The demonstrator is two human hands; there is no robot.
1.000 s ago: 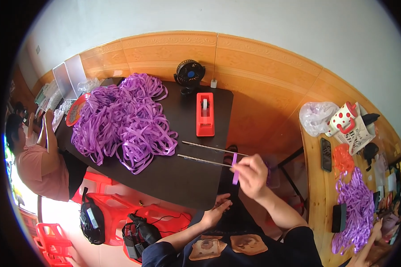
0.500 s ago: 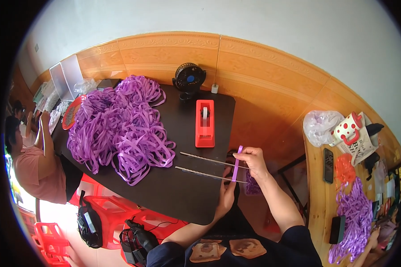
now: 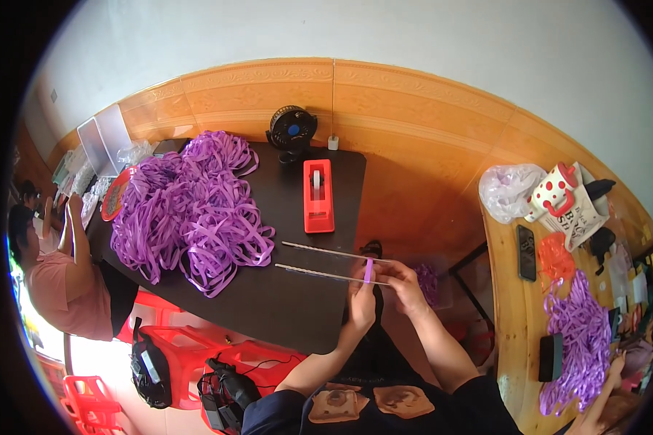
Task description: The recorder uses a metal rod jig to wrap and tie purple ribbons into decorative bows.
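Ribbon point(image 3: 369, 270) spans the two rods point(image 3: 329, 251) just beyond the worktop's point(image 3: 283, 312) right edge, as a short purple strip crossing both. The left hand point(image 3: 362, 299) is at the strip's lower end; the right hand point(image 3: 397, 281), fingers bent, is just beside it, near the rod ends. Whether either hand is clamped on the strip cannot be told. Expected handling: very light, soft and limp across its width, with a sheen that suggests a slippery face. Take hold by the flat faces, thumb against fingertip, close to a rod. The rods appear thin and stiff. The pile point(image 3: 196, 210) lies toward the worktop's far left corner; the dispenser point(image 3: 318, 217) stands near its right edge.
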